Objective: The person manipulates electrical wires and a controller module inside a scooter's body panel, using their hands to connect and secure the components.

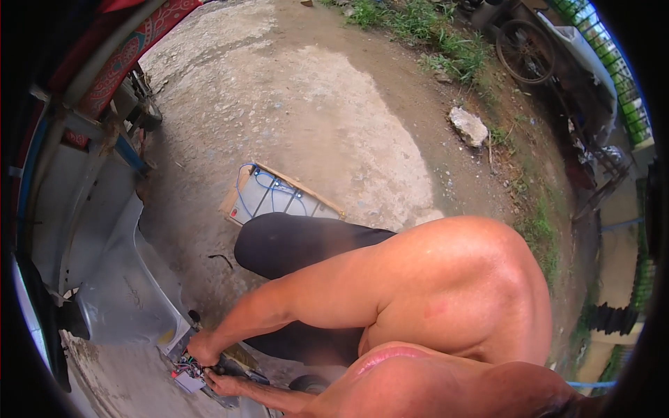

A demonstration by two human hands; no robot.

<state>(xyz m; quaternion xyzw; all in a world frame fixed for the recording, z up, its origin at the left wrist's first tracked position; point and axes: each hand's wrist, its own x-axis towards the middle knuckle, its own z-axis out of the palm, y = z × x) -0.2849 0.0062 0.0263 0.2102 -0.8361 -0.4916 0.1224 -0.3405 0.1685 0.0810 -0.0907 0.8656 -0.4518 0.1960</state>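
At the lower left, both my hands work close together over a tangle of coloured wires (187, 364). My right hand (202, 347), on the upper arm in view, has its fingers bent down at the wires. My left hand (221, 382) is just below it, fingers curled in beside a small pale box (190, 382). Both hands look closed, but what lies between the fingertips is too small to make out. The wires sit next to a bent grey metal panel (129, 285) of a vehicle.
Beyond my dark-trousered knee (279, 244), a wood-edged case (289, 202) of grey blocks with blue wires lies on the concrete ground. A vehicle's frame (97, 139) with patterned red cloth stands at left. A pale rock (468, 127) and a wheel (525, 52) are at far right.
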